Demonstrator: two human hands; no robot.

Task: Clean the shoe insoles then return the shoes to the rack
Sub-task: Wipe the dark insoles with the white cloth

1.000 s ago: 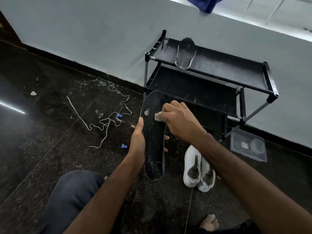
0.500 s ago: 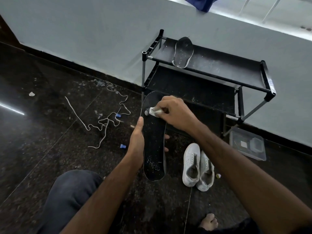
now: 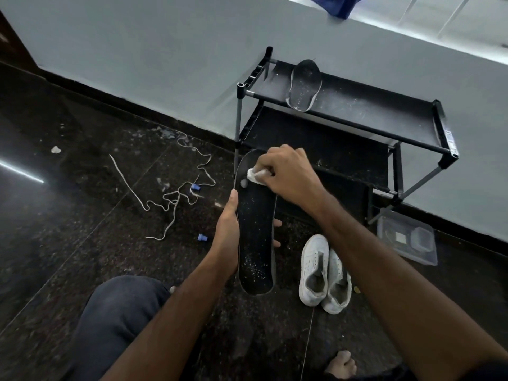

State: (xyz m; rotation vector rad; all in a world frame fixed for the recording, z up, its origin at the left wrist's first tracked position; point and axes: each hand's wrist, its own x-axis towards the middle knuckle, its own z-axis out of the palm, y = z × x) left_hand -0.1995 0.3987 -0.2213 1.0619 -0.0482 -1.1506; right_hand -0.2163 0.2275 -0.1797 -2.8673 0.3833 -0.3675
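Observation:
My left hand grips a long black insole by its middle, thumb on the left edge and fingertips showing on the right. White specks dot the insole's lower half. My right hand pinches a small white wipe and presses it on the insole's upper end, beside a pale spot. A second black insole lies on the top shelf of the black shoe rack. A pair of white shoes stands on the dark floor to the right of the held insole.
White laces and small blue caps lie scattered on the floor at the left. A clear plastic box sits on the floor by the rack's right leg. The grey wall runs behind the rack. My knee and a bare foot are below.
My right hand has slid the wipe up the insole toward its upper end. The left hand keeps the same grip on the insole.

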